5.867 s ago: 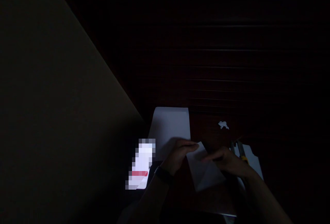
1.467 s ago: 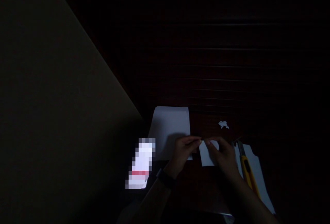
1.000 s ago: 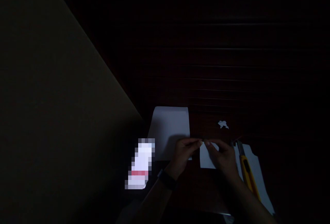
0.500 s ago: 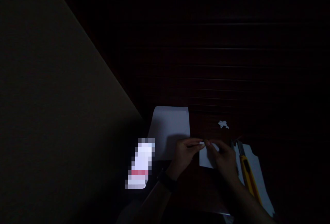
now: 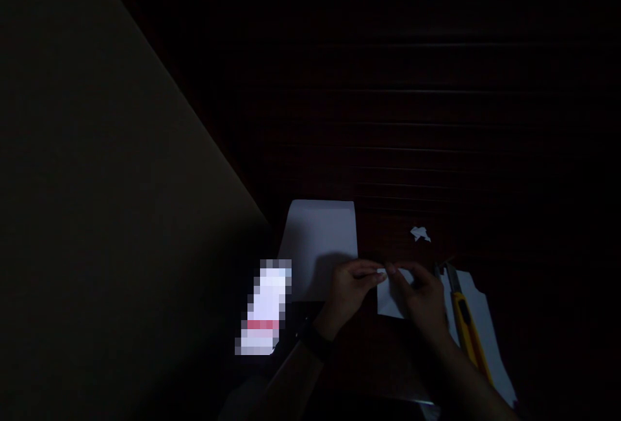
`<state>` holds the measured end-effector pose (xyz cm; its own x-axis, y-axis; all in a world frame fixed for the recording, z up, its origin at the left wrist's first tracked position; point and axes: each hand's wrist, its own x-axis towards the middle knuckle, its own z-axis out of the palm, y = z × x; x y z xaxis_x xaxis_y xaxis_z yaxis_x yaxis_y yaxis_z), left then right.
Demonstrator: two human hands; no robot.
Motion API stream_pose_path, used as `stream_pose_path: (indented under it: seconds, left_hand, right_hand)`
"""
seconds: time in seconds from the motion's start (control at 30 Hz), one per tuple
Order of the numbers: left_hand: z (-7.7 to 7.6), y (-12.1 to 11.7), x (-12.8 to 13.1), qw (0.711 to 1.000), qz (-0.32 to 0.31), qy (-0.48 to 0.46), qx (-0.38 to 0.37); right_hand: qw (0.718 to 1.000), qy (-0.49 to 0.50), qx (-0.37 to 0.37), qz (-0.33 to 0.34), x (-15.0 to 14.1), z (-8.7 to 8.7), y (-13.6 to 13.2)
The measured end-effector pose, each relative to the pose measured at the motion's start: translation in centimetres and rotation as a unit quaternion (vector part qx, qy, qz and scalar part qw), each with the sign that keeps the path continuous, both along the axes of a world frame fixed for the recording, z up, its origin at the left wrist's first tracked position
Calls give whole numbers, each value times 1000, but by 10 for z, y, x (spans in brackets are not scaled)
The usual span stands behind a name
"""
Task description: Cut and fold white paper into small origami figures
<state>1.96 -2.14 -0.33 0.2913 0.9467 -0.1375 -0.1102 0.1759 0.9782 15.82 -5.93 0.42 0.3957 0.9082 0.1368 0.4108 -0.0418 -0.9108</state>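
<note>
A small white sheet of paper (image 5: 389, 298) hangs between my hands, over the dark table. My left hand (image 5: 348, 288), with a dark band at the wrist, pinches its upper left corner between thumb and fingers. My right hand (image 5: 423, 298) grips the top edge close beside the left fingertips and covers the sheet's right part. Beyond the hands lies a small folded white paper piece (image 5: 420, 234). To the right of my right hand rests a yellow utility knife (image 5: 466, 324).
A larger white sheet (image 5: 317, 230) lies at the left, partly behind my left hand. Next to it a lit phone (image 5: 264, 308) glows, its screen blurred. Under the knife are white papers (image 5: 488, 330). A wall (image 5: 145, 182) rises at the left. The scene is dark.
Both hands and the small sheet have shifted very slightly right and down. The grip looks the same, and the other things have not moved.
</note>
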Motion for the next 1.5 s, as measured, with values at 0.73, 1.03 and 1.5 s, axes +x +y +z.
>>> stream_pose_path:
  seconds: [0.73,1.03,1.5]
  left_hand:
    - [3,7,-6,999,45,-10,-17]
    - [1,8,-7,999,44,1,-13]
    - [-2,9,-6,997,76,26,-15]
  right_hand:
    - [883,463,-71,38,12,-6,5]
    - [902,422,-86,8,12,-6,6]
    - [926,360,-108,41,11,-12,6]
